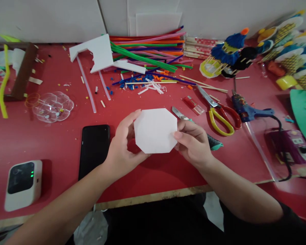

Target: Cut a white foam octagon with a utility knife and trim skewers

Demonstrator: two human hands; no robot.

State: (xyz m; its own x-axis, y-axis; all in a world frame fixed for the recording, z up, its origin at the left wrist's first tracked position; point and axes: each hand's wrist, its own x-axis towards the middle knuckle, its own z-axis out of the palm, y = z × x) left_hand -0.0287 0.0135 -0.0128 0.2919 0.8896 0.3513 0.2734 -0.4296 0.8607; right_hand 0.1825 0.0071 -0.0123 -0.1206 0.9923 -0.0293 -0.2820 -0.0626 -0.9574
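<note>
Between my two hands is a white octagonal piece, flat like foam board, held up over the red table. My left hand grips its left side, with the thumb along the lower edge and fingers at the upper left. On the right, my right hand pinches the edge, thumb on the front face and fingers behind. A utility knife lies partly hidden beneath my right hand. Close to my left hand rests a black phone.
Scissors and a blue hot glue gun with its cord lie right. Colourful pipe cleaners, cut white board and scraps spread across the back. A white device and clear plastic dish stand left.
</note>
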